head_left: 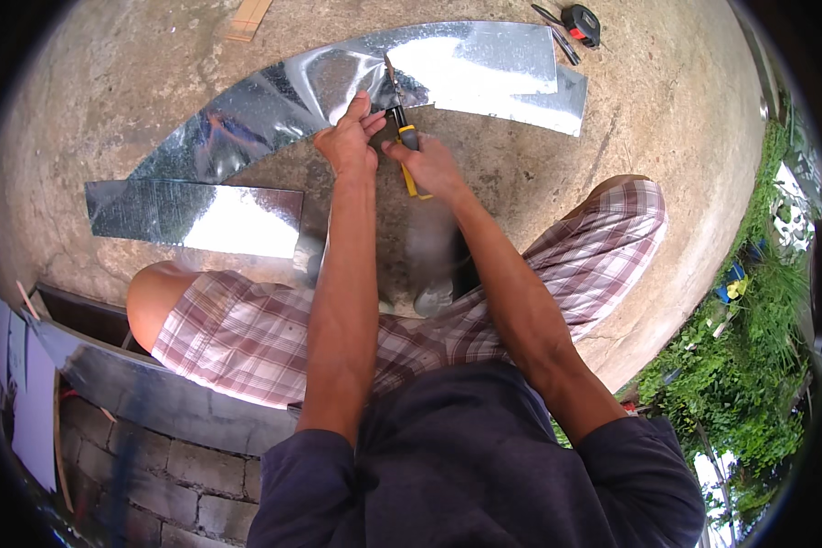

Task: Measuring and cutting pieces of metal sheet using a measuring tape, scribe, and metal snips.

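A long, shiny sheet of metal point(237, 119) lies in an arc on the concrete, creased around its middle. My left hand point(349, 142) is closed at the sheet's near edge, thumb uppermost; the edge inside the grip is partly hidden. Just right of it, my right hand point(429, 166) wraps around the yellow and black handles of a pair of tin snips point(407, 137). The blades of the snips point away from me, over the creased part of the sheet. Whether the blades are parted is too small to tell.
A loose metal strip point(196, 215) lies at the near left, and another metal piece point(557, 100) sits partly under the sheet's right end. A black tape measure point(581, 26) and a dark pen-like tool point(564, 46) rest at far right. Brown cardboard-like strip point(247, 18) lies at the far left.
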The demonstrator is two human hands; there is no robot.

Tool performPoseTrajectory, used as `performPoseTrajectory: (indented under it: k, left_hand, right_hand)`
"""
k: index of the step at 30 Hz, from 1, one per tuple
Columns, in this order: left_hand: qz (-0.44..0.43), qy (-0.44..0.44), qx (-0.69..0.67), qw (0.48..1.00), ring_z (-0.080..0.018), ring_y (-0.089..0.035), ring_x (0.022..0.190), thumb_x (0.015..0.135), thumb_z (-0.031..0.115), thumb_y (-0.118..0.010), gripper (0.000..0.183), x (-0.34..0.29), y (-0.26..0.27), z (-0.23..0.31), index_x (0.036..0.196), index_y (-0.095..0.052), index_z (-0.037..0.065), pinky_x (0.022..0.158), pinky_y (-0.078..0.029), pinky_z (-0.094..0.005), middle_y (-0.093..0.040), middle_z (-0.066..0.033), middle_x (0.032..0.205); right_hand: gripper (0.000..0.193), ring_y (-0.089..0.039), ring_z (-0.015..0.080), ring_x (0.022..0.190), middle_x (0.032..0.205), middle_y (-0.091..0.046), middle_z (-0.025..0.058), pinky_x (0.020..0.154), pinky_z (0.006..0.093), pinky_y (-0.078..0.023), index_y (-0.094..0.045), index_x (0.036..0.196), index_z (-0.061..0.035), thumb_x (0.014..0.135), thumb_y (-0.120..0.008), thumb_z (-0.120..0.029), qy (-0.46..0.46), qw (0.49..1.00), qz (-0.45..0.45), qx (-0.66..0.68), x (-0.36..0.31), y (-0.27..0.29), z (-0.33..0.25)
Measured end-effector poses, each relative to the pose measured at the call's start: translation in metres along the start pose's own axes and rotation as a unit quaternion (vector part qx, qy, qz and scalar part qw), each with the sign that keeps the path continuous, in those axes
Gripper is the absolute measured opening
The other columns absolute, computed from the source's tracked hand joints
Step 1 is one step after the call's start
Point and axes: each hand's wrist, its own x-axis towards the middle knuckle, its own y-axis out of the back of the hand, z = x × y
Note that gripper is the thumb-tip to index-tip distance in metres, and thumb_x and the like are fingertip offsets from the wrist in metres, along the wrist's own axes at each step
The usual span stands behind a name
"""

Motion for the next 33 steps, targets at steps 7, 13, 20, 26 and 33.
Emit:
performPoseTrajectory:
  k: [7,13,20,26,33]
  left_hand:
    - [0.000,0.006,-0.002,1.000,-0.0278,-0.067,0.060,0.074,0.000,-0.078,0.023,-0.001,-0.001,0.001,0.086,-0.062,-0.013,0.049,-0.058,-0.0328,-0.068,-0.0186,0.083]
    - [0.000,0.006,-0.002,1.000,-0.0273,-0.066,0.059,0.074,0.000,-0.078,0.023,-0.001,-0.001,0.001,0.086,-0.063,-0.013,0.048,-0.057,-0.0325,-0.067,-0.0189,0.083]
    - [-0.001,-0.008,-0.001,1.000,-0.0272,-0.066,0.058,0.074,0.000,-0.078,0.023,-0.004,0.000,0.002,0.086,-0.063,-0.013,0.048,-0.057,-0.0319,-0.067,-0.0184,0.082]
    - [-0.006,-0.008,0.001,1.000,-0.0273,-0.066,0.058,0.075,0.000,-0.078,0.023,-0.003,-0.001,0.003,0.086,-0.062,-0.013,0.048,-0.057,-0.0321,-0.067,-0.0194,0.082]
    - [-0.003,0.020,-0.015,1.000,-0.0276,-0.067,0.061,0.076,0.000,-0.076,0.024,-0.005,0.000,0.005,0.089,-0.061,-0.013,0.050,-0.057,-0.0316,-0.067,-0.0196,0.085]
  right_hand:
    - [0.039,-0.064,0.0228,0.057,0.063,-0.063,0.0116,0.056,0.0360,-0.048,-0.063,0.084,0.0005,0.082,-0.067,-0.038,0.014,0.998,0.062,-0.012,0.003,-0.009,0.007]
    - [0.038,-0.064,0.0226,0.060,0.066,-0.064,0.0128,0.056,0.0351,-0.048,-0.063,0.084,0.0010,0.081,-0.068,-0.037,0.008,0.999,0.036,-0.022,0.000,-0.002,-0.001]
    - [0.050,-0.066,0.0303,0.082,0.082,-0.067,0.0191,0.074,0.0384,-0.048,-0.067,0.084,0.0017,0.074,-0.069,-0.047,-0.065,0.987,-0.067,0.132,0.000,0.009,-0.007]
    - [0.048,-0.065,0.0259,0.077,0.076,-0.066,0.0140,0.069,0.0375,-0.047,-0.068,0.081,-0.0007,0.073,-0.070,-0.048,-0.050,0.994,-0.050,0.083,0.003,0.011,-0.008]
    - [0.044,-0.064,0.0246,0.067,0.074,-0.066,0.0135,0.063,0.0363,-0.048,-0.067,0.079,-0.0002,0.074,-0.071,-0.044,-0.057,0.984,-0.066,0.156,0.002,0.013,-0.010]
